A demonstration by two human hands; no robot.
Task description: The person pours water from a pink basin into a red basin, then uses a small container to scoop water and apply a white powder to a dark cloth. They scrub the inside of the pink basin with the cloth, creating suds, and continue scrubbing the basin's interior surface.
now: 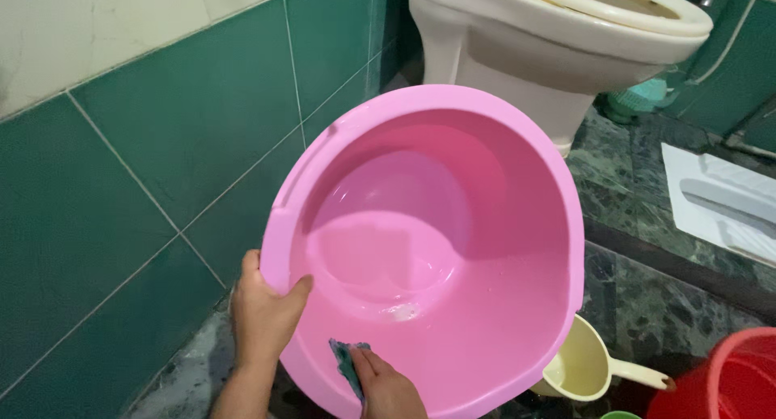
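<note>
Pink plastic basin [436, 249] fills the middle of the head view, tipped up on its near edge so its wet inside faces the camera, a little water pooled at its round bottom. Left hand [263, 314] grips the near-left rim, thumb hooked inside and fingers [246, 265] wrapped behind, which seems to steady the tilt. Right hand [388, 387] presses a small blue-green scrub pad [347, 362] against the inner wall near the lower rim, its fingers closed over the pad. Green wall tiles [162, 144] rise at left. Far right stands 1 white toilet [558, 39]. Near right, on the dark marble floor [663, 298], lie a cream dipper mug [586, 366] and a red bucket [727, 378].
</note>
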